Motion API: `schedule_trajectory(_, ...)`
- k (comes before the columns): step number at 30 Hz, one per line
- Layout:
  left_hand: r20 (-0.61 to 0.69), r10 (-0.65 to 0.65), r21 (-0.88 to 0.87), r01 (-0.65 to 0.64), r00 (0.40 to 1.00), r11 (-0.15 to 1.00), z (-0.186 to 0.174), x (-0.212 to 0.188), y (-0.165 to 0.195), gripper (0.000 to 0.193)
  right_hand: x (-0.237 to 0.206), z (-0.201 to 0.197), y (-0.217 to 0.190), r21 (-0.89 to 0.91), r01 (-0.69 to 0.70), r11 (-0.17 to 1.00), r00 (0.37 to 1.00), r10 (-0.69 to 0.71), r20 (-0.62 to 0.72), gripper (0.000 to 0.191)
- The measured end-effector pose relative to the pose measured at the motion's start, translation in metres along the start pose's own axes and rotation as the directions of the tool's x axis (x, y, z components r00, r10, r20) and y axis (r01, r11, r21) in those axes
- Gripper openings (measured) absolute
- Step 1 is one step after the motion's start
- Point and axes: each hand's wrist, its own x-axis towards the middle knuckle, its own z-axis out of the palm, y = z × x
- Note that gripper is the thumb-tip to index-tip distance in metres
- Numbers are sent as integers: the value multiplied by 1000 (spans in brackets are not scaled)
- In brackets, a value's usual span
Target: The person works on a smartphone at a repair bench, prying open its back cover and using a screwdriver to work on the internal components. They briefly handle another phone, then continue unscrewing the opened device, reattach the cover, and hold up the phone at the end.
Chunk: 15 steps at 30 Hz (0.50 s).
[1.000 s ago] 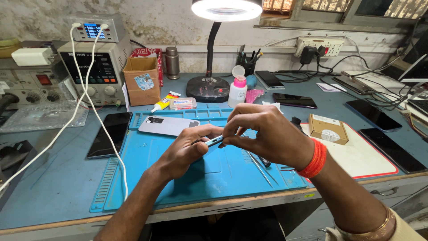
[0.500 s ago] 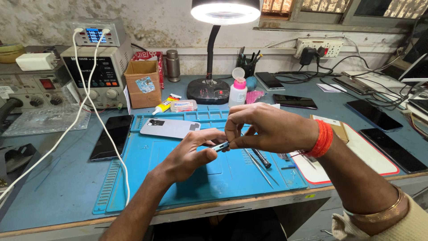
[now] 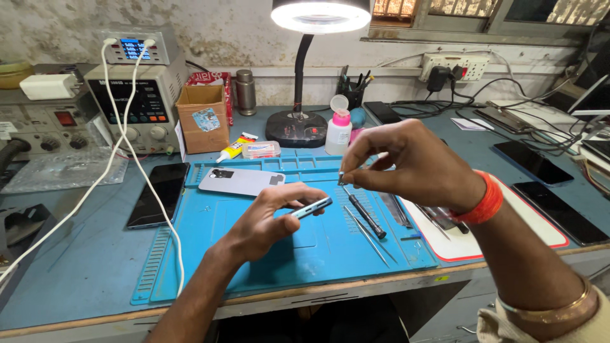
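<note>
My left hand [image 3: 264, 222] holds a slim phone [image 3: 312, 208] edge-on, a little above the blue work mat [image 3: 254, 267]. My right hand [image 3: 413, 162] hovers up and to the right of it. Its thumb and forefinger pinch a tiny metal piece [image 3: 341, 178]; what it is cannot be made out. An orange band is on my right wrist. A black-handled screwdriver [image 3: 367, 215] and thin tweezers [image 3: 370, 237] lie on the mat below my right hand. A grey phone back cover [image 3: 241, 181] rests at the mat's far side.
A black phone [image 3: 159, 194] lies left of the mat under white cables [image 3: 136, 165]. Behind are a power supply [image 3: 143, 101], cardboard box [image 3: 202, 117], glue tube [image 3: 234, 148], pink-capped bottle [image 3: 338, 130] and ring lamp [image 3: 321, 16]. A red-edged white pad [image 3: 540, 225] and more phones [image 3: 556, 203] lie to the right.
My right hand has pulled up and away from the phone, its fingers pinched on the small piece. My left hand keeps the phone, and a gap has opened between the hands.
</note>
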Motion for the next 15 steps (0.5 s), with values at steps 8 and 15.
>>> schedule_trajectory(8,3,4,8,-4,1000,1000,2,-6,-2,110,-24,48,26,80,84,993,964,-60,-259,20)
schedule_trajectory(15,-4,-10,-9,10,1000,1000,3,-5,-6,112,-25,60,43,330,6,944,951,97,-293,23)
